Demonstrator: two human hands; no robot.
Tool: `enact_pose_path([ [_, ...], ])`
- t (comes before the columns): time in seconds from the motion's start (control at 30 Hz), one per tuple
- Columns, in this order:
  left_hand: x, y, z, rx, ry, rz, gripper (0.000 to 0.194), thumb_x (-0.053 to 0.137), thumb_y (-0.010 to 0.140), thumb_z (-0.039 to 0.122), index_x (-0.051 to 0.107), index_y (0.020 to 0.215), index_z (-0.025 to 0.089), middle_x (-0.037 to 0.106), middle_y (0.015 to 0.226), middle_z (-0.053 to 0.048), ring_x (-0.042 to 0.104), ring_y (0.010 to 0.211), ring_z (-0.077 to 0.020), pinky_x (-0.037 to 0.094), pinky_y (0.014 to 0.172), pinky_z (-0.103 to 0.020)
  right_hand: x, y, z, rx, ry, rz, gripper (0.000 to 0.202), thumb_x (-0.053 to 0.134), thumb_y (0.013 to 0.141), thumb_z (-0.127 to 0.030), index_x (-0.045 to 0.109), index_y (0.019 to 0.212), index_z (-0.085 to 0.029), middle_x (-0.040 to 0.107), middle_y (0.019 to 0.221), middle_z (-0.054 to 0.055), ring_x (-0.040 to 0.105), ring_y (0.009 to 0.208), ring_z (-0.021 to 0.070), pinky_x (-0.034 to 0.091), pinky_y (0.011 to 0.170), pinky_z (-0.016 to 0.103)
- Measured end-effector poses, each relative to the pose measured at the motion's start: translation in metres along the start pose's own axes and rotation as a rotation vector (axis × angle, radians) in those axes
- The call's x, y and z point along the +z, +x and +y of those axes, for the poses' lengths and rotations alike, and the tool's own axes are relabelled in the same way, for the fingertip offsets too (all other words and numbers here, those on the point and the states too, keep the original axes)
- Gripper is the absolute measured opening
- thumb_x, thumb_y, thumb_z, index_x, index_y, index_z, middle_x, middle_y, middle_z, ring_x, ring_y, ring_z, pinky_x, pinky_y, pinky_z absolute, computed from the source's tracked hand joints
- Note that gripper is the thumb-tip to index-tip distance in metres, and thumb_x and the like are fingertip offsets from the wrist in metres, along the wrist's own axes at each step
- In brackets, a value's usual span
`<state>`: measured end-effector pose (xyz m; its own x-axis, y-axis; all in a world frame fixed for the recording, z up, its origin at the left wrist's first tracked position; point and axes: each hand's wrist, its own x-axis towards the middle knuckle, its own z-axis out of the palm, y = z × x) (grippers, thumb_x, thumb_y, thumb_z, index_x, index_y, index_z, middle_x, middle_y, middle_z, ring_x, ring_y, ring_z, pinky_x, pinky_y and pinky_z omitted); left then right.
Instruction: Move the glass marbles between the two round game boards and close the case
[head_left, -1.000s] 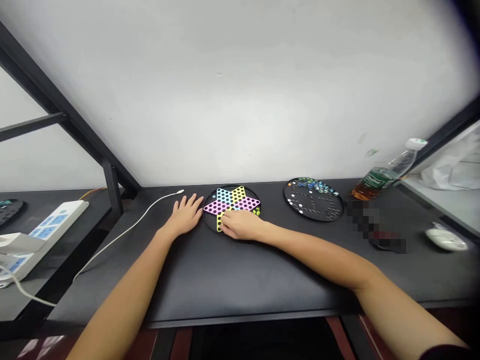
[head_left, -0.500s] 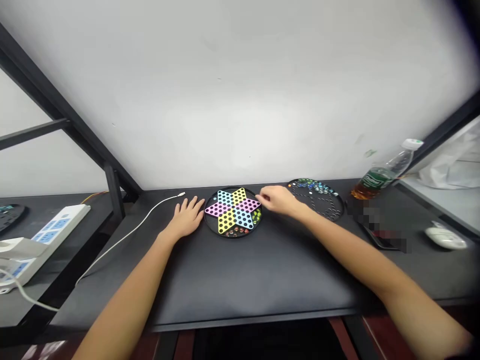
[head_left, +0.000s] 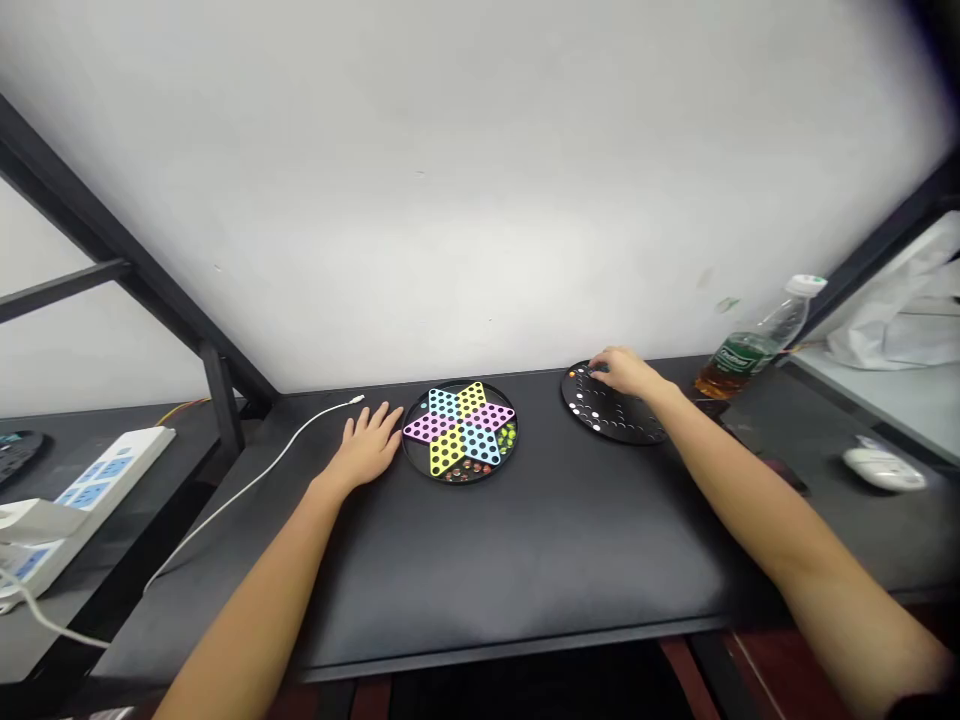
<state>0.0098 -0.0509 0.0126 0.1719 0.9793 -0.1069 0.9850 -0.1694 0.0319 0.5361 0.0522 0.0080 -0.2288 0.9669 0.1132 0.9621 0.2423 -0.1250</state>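
Note:
A round Chinese checkers board [head_left: 459,430] lies on the black table, its star in pink, yellow and blue. Green marbles [head_left: 507,437] and reddish marbles [head_left: 466,467] rest in its side compartments. Flat on the table just left of this board is my left hand [head_left: 365,447], fingers spread, holding nothing. To the right, a second round black tray [head_left: 630,430] has holes and a few white pieces [head_left: 585,412]. Over that tray's far part, my right hand [head_left: 624,371] reaches down with fingers bent together. What lies between its fingertips is hidden, and so are the marbles beneath.
A drink bottle [head_left: 757,345] stands beyond the right tray, with a white mouse-like object [head_left: 883,467] at the far right. A white cable [head_left: 255,470] runs along the table's left side. A power strip [head_left: 90,500] lies left. The wall [head_left: 480,200] rises behind the table.
My right hand has moved right, from the star board's edge to over the black tray. My left hand stays flat beside the board. The view has shifted slightly.

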Motion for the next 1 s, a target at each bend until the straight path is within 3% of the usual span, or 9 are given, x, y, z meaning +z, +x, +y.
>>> enact_pose_path([
  [0.2,0.002,0.001,-0.001,0.001,0.009,0.006,0.061,0.019,0.1,0.048,0.027,0.157,0.028,0.021,0.166,-0.005,0.019,0.151,-0.0363,0.021,0.118,-0.059,-0.001,0.002,0.001,0.007,0.042,-0.027,0.027,0.061,0.086,-0.019,0.075,0.109,-0.016,0.072,0.112,0.012,0.065,0.105,0.0243,0.047,0.093,0.033],
  [0.43,0.004,0.001,-0.004,0.01,-0.017,0.006,0.061,0.019,0.1,0.049,0.027,0.157,0.028,0.021,0.166,-0.005,0.018,0.151,-0.038,0.02,0.118,-0.061,-0.001,0.003,-0.001,0.036,0.105,-0.05,0.027,0.059,0.085,-0.018,0.076,0.106,-0.016,0.075,0.098,0.01,0.067,0.091,0.0224,0.049,0.085,0.032],
  [0.73,0.001,0.001,-0.001,0.002,-0.003,0.006,0.06,0.02,0.1,0.048,0.028,0.157,0.028,0.022,0.165,-0.005,0.019,0.151,-0.0367,0.021,0.118,-0.06,-0.007,-0.004,0.008,0.119,0.372,0.125,0.022,0.065,0.082,-0.03,0.071,0.098,-0.017,0.072,0.086,0.008,0.064,0.081,0.0205,0.049,0.078,0.032],
  [0.87,0.004,0.002,-0.002,0.0,-0.017,0.014,0.06,0.021,0.1,0.049,0.028,0.157,0.029,0.022,0.165,-0.005,0.019,0.151,-0.0366,0.021,0.118,-0.06,-0.016,-0.005,0.006,0.29,0.812,0.225,0.012,0.062,0.079,-0.03,0.059,0.084,-0.019,0.065,0.076,0.006,0.057,0.066,0.016,0.047,0.061,0.028],
  [1.0,0.004,0.002,-0.002,0.005,-0.03,0.015,0.061,0.021,0.1,0.049,0.028,0.157,0.029,0.021,0.166,-0.005,0.018,0.151,-0.0372,0.02,0.118,-0.061,-0.031,-0.009,0.012,0.366,1.346,0.204,0.017,0.052,0.078,-0.032,0.038,0.071,-0.025,0.048,0.063,0.001,0.042,0.051,0.013,0.032,0.042,0.023],
])
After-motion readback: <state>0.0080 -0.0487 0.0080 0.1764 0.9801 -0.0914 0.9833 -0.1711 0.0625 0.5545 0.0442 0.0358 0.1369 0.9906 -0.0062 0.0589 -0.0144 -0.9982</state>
